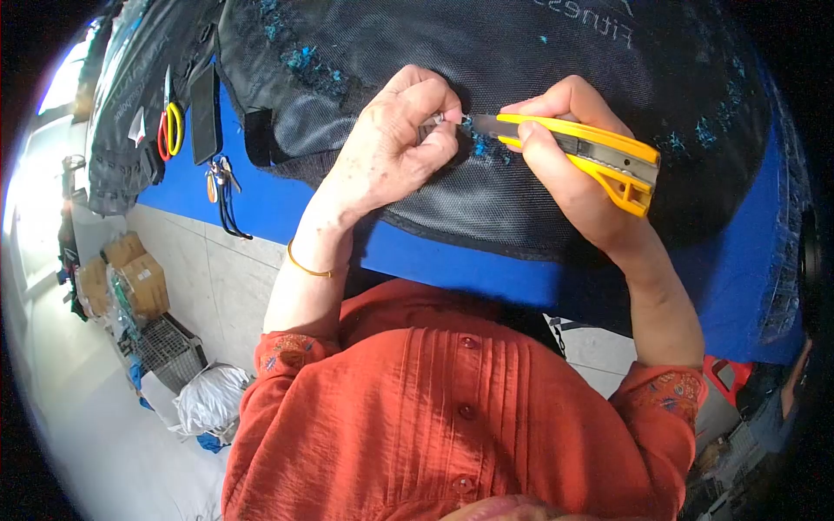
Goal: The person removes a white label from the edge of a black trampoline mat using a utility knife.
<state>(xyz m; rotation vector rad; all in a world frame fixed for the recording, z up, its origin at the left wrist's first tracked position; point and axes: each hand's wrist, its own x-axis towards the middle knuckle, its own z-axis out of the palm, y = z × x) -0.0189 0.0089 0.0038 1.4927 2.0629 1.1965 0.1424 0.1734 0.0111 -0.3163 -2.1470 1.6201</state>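
Observation:
My right hand is wrapped round a yellow utility knife, its blade pointing left toward my other hand. My left hand is closed in a pinch, with a thin whitish bit showing at the fingertips; what it is I cannot make out. Under both hands lies a black mesh fabric, with blue thread scraps right below the blade tip. More blue thread tufts are scattered along the mesh to the upper left and at the right.
On the blue table, left of the mesh, are a black phone, scissors with red and yellow handles, and keys on a black cord. Cardboard boxes, a wire crate and a white plastic bag stand on the floor.

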